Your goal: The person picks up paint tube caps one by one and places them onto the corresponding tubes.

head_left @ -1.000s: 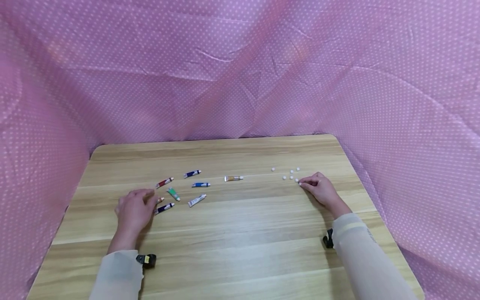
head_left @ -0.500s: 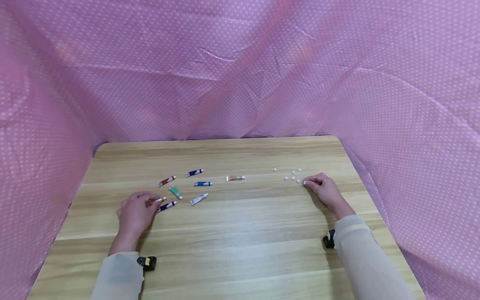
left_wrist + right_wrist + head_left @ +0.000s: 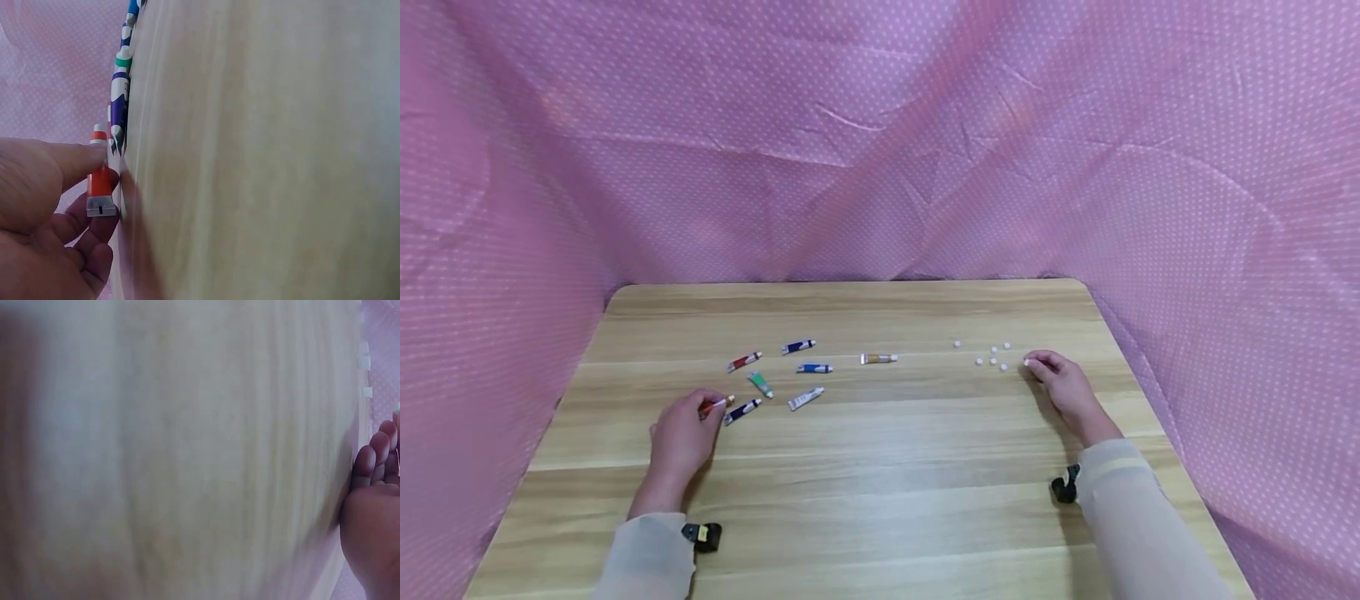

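An orange paint tube [image 3: 100,183] is pinched between the thumb and fingers of my left hand [image 3: 683,440], its white cap pointing away from the palm. Beside that hand on the table lies a dark purple paint tube [image 3: 742,412]. My right hand [image 3: 1067,397] pinches a small white cap [image 3: 1027,362] at its fingertips; in the right wrist view the hand [image 3: 375,506] is partly cut off by the frame edge. Several loose white caps [image 3: 993,362] lie just left of it.
Scattered at the left and middle lie paint tubes: red [image 3: 745,361], green [image 3: 761,384], dark blue [image 3: 798,347], blue [image 3: 815,368], white [image 3: 806,398] and ochre [image 3: 878,359]. Pink dotted cloth [image 3: 880,167] surrounds the wooden table [image 3: 887,492].
My left hand has taken hold of the orange tube and raised it a little. The right hand has drawn a white cap to the right, apart from the other caps. The head view has shifted slightly.
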### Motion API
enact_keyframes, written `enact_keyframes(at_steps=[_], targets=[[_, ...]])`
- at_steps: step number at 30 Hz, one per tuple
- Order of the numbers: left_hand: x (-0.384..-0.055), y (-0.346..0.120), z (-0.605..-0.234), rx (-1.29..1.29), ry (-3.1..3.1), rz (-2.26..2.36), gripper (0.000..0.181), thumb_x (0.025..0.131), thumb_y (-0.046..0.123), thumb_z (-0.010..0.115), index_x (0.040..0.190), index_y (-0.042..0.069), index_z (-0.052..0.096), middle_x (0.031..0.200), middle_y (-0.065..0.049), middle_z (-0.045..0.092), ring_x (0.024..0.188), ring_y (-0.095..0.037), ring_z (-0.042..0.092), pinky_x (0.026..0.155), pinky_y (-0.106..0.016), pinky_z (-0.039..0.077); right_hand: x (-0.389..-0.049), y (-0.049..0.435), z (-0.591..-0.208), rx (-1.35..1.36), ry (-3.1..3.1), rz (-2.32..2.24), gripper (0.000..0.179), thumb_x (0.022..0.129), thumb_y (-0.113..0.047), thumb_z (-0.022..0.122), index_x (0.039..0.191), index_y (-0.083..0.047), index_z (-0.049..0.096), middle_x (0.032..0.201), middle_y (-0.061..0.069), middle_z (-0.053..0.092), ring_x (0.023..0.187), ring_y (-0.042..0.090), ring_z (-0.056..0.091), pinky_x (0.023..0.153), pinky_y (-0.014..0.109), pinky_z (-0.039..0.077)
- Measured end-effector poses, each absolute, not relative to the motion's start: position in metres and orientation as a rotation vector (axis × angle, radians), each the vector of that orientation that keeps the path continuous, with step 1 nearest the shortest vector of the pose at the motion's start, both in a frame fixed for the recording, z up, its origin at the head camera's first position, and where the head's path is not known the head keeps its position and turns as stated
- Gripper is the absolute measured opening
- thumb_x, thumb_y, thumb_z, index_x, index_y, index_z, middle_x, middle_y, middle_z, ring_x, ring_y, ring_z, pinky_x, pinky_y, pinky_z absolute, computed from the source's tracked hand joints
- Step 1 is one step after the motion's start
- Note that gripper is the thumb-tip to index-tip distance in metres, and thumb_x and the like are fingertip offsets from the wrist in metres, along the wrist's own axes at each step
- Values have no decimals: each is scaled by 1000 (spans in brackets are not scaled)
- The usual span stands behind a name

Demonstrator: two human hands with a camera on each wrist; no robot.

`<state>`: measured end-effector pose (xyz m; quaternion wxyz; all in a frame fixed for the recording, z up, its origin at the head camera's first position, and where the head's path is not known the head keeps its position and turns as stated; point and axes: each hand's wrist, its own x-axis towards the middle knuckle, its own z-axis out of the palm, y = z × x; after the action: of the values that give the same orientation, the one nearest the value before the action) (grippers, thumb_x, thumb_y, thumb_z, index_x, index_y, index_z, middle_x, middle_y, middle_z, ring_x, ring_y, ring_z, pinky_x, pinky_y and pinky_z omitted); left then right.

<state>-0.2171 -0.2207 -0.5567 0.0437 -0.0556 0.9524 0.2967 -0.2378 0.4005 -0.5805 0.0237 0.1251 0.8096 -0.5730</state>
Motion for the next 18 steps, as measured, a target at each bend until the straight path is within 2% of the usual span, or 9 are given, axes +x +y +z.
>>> enact_keyframes(at_steps=[6, 9, 13, 16, 18], targets=[[-213, -213, -550, -199, 2924, 1009, 31, 113, 29, 58, 138, 11, 64, 135, -21, 72, 127, -48, 63, 104, -64, 36, -241, 410, -582, 413, 2429, -1880, 39, 114, -24, 58, 140, 4, 59, 102, -26, 68, 102, -4, 59, 92, 14, 49], [-209, -210, -547, -221, 2920, 1064, 36, 116, 34, 52, 141, 10, 61, 133, -21, 71, 124, -45, 64, 104, -63, 42, -242, 412, -580, 418, 2401, -1955, 37, 113, -24, 59, 138, 3, 62, 100, -27, 71, 101, -6, 61, 92, 13, 49], [-202, -204, -542, -263, 2887, 1152, 47, 117, 44, 41, 147, 11, 56, 130, -18, 68, 113, -37, 64, 91, -51, 52, -243, 410, -580, 399, 2406, -2038, 32, 111, -27, 65, 130, -2, 69, 99, -28, 74, 97, -6, 65, 88, 13, 51], [-197, -199, -540, -290, 2859, 1202, 52, 117, 49, 37, 150, 12, 54, 125, -16, 66, 102, -32, 61, 79, -39, 50, -244, 408, -581, 409, 2374, -2125, 27, 109, -25, 68, 126, -5, 72, 97, -25, 77, 95, -5, 68, 86, 13, 53], [-196, -195, -539, -305, 2836, 1234, 55, 117, 52, 35, 151, 13, 54, 123, -16, 65, 99, -31, 60, 78, -38, 48, -244, 408, -581, 448, 2310, -2209, 24, 107, -22, 70, 123, -5, 74, 96, -22, 78, 93, -4, 70, 85, 14, 54]])
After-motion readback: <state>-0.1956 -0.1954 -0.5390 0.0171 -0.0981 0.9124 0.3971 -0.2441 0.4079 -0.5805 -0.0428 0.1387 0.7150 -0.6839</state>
